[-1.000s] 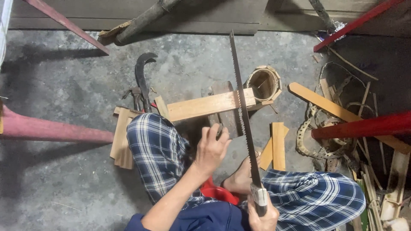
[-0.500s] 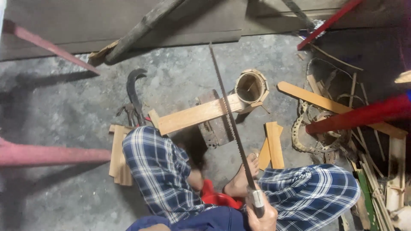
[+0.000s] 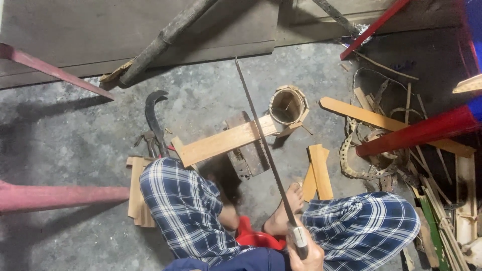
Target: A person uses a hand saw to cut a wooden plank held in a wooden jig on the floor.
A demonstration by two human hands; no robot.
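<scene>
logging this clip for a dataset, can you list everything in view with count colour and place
saw: one, dark blade, steel handle, lying across the plank
plank: one, pale wood, centre, on a block
block: one, dark, under the plank
bamboo tube: one, tan, at the plank's far end
sickle: one, black, left of the plank
wood offcuts: several, pale, right of the saw; more by the left knee
red bars: several, left and right edges
bamboo strips: pile, tan and green, right
floor: grey concrete
legs: two, blue plaid trousers, one bare foot
right hand: fingers round the saw handle
left hand: out of view
</scene>
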